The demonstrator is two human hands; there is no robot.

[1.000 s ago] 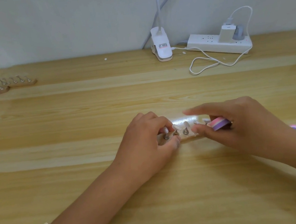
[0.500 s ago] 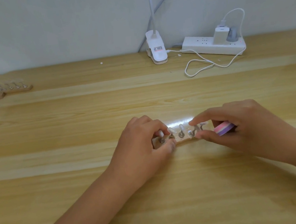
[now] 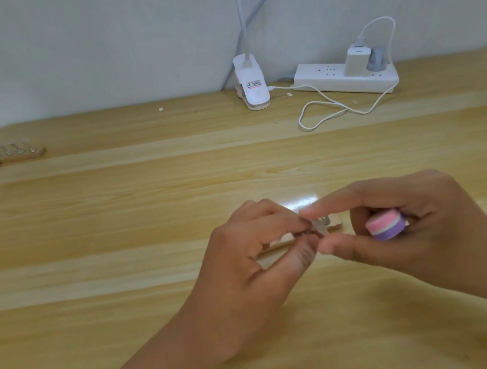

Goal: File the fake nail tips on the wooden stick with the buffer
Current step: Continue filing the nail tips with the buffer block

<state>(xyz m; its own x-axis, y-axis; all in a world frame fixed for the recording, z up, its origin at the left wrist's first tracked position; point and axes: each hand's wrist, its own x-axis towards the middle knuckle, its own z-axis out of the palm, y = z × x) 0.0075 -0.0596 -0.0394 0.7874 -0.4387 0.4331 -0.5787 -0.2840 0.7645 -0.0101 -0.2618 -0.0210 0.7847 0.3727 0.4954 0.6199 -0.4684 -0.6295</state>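
The right hand [image 3: 420,220] shifts left, its forefinger and thumb now meeting the left hand [image 3: 253,261] on the wooden stick [image 3: 335,226]; the buffer [image 3: 386,225] turns its end toward the camera.

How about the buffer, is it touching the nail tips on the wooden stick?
Apart. The head view shows the buffer tucked in the right hand, with open space between it and the nail tips.
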